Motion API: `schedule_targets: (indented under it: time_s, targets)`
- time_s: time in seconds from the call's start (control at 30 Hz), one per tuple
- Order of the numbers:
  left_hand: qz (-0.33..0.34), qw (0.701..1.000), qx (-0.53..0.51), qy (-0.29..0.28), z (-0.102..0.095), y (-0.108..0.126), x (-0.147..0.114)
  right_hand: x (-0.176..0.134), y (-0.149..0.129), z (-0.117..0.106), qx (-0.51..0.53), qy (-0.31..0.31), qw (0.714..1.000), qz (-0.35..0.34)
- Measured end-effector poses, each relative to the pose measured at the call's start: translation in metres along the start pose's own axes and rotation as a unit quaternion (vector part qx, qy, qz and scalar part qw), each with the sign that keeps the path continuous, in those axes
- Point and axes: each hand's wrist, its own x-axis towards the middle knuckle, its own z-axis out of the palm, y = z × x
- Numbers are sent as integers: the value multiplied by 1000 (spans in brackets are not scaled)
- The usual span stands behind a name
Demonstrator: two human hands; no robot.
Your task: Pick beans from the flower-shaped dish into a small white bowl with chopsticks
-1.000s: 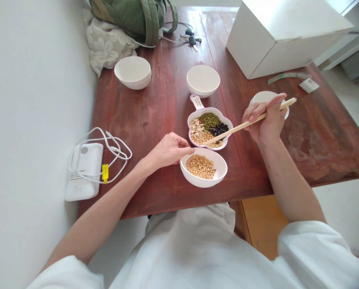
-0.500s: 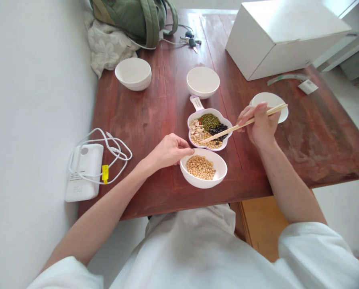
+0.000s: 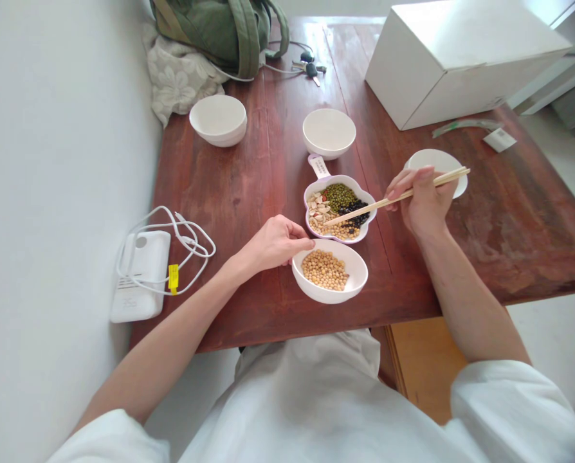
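Note:
A white bowl (image 3: 333, 296) partly filled with soybeans (image 3: 324, 270) stands near the table's front edge. My left hand (image 3: 280, 243) pinches its left rim between thumb and fingers. Just beyond it lies a flower-shaped dish (image 3: 367, 235) with a handle pointing away; it contains green mung beans (image 3: 340, 195), black beans (image 3: 359, 214), pale split peanuts (image 3: 318, 206) and more soybeans. My right hand (image 3: 422, 196) is closed around a pair of chopsticks (image 3: 388, 200), their tips down among the soybeans in the dish. Whether the tips grip a bean is too small to tell.
White bowls stand at the back left (image 3: 219, 121), back middle (image 3: 329, 134) and right (image 3: 437, 161), the last partly behind my right hand. A power bank (image 3: 143, 276) with a coiled cable lies left. Behind are a green bag (image 3: 215, 35), keys (image 3: 309, 66) and a large white box (image 3: 451, 64).
The whole view has shifted slightly, so everything sits a little further right. The chopsticks stay in the dish with their tips a touch closer together; my left hand keeps its hold on the bowl.

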Motion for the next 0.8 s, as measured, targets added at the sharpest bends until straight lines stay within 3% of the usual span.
schedule_targets:
  time_s: [0.3,0.8]
  targets:
    - [3,1000,5,0,0,1,0,2,1,-6,-12,-78,997,-22]
    - [9,1000,11,5,0,2,0,4,-9,-6,-57,-94,993,-28]
